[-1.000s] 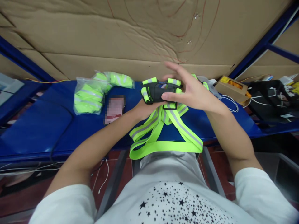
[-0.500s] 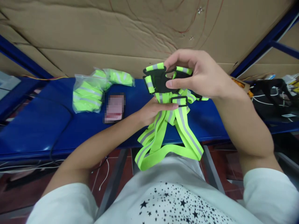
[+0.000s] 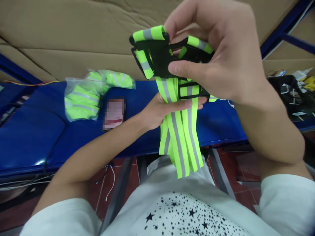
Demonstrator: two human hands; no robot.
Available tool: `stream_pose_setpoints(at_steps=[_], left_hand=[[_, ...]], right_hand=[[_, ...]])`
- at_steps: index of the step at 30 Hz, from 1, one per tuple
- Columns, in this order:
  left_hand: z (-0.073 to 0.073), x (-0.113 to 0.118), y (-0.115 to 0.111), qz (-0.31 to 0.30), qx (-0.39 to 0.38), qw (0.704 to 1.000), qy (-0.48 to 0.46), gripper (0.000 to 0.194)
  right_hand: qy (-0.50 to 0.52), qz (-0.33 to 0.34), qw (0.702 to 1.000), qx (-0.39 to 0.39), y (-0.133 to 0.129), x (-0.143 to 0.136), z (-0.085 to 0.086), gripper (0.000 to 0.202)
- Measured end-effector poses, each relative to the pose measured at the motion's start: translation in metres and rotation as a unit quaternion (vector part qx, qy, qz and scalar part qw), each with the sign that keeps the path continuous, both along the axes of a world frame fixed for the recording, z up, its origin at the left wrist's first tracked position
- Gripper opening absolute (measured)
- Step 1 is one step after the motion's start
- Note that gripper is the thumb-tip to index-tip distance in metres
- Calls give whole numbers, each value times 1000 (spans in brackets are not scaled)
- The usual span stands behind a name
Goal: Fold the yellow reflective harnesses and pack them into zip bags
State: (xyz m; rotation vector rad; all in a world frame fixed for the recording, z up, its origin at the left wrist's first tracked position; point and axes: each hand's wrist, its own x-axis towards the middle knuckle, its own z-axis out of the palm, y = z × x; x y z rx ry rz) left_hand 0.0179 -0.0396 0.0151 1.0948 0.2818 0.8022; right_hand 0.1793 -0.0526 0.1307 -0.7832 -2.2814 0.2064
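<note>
A yellow-green harness of straps with grey stripes [image 3: 176, 131] hangs in front of me, its lower loops dangling past the table's front edge. My right hand [image 3: 211, 55] pinches the black plastic piece [image 3: 159, 59] at its top, thumb in front and fingers behind. Lower down, my left hand [image 3: 164, 109] is closed around the gathered straps, its thumb across them. Just above that thumb is a black rectangular buckle [image 3: 189, 90]. Part of the harness at the right is hidden by my right hand.
On the blue table [image 3: 137, 137] at the left lie clear bags of yellow-green straps [image 3: 82, 103] and a phone with a blurred screen [image 3: 114, 114]. A dark container of small items [image 3: 287, 95] stands at the right. Cardboard [image 3: 73, 39] lines the back.
My right hand has lifted the black piece higher and closer to the camera. The straps now hang straighter and narrower below my left hand, which still holds them.
</note>
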Motion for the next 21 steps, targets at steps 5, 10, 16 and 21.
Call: stream_pose_setpoints(at_steps=[5, 10, 16, 21], left_hand=[[-5, 1, 5, -67, -65, 996, 4, 19], [-7, -8, 10, -96, -43, 994, 9, 18], [-18, -11, 17, -83, 7, 996, 37, 56], [-22, -12, 18, -52, 3, 998, 47, 39]], right_hand=[[-120, -14, 990, 76, -2, 13, -10, 24], [-186, -36, 970, 151, 1, 24, -41, 31], [-188, 37, 978, 82, -5, 33, -57, 40], [-13, 95, 991, -97, 4, 54, -54, 50]])
